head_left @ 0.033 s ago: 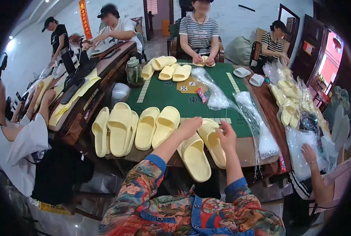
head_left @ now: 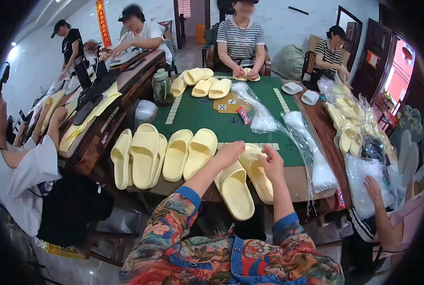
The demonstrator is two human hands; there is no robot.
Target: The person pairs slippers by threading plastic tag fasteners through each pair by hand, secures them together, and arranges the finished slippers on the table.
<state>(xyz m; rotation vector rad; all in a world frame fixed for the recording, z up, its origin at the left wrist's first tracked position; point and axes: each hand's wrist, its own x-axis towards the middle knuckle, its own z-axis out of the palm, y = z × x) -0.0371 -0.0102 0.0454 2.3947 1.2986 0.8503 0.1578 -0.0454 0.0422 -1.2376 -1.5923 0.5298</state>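
Where slippers (head_left: 200, 152) crowd | green table (head_left: 197, 116) (felt top) | white walls (head_left: 288, 23)

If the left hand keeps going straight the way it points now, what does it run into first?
The left hand points up and right, across the pale yellow slipper beneath both hands. Going on, it would probably meet the green table mat, then the clear plastic bags; depth is uncertain.

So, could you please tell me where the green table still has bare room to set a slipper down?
The widest bare patch of the green table lies between the near row of yellow slippers and the far slippers. The right side is crowded with clear plastic bags; both hands work the near edge.
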